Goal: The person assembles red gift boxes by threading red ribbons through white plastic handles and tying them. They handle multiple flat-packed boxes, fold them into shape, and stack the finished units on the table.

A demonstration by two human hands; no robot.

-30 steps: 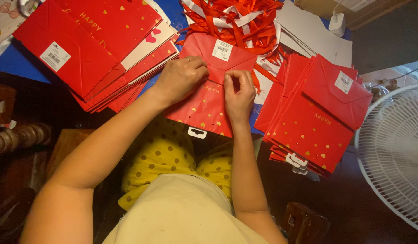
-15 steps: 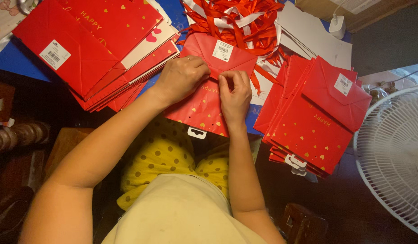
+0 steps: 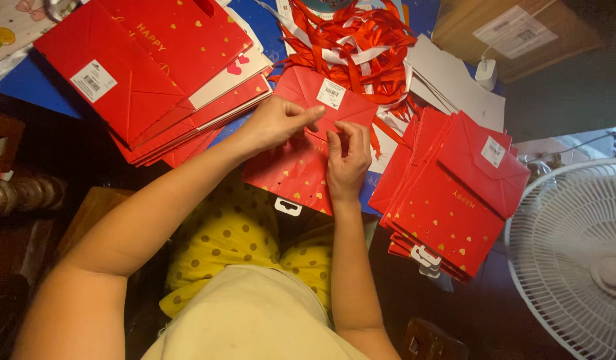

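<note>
My left hand (image 3: 276, 123) has its fingers (image 3: 310, 115) pinched on the folded flap of the flat red gift bag (image 3: 301, 167), and my right hand (image 3: 348, 160) presses its fingers (image 3: 336, 141) down on the same bag just beside them, gripping the paper. That bag lies flat at the near edge of the blue table (image 3: 28, 87), directly in front of me, a white sticker (image 3: 331, 93) on its flap. Just beyond the bag sits a tangle of red and white ribbons (image 3: 361, 47). Left of the bag is a larger stack of red bags (image 3: 154, 67); right of it, another stack (image 3: 454, 193). Farther right of the bag stands a white fan (image 3: 574, 267).
</note>
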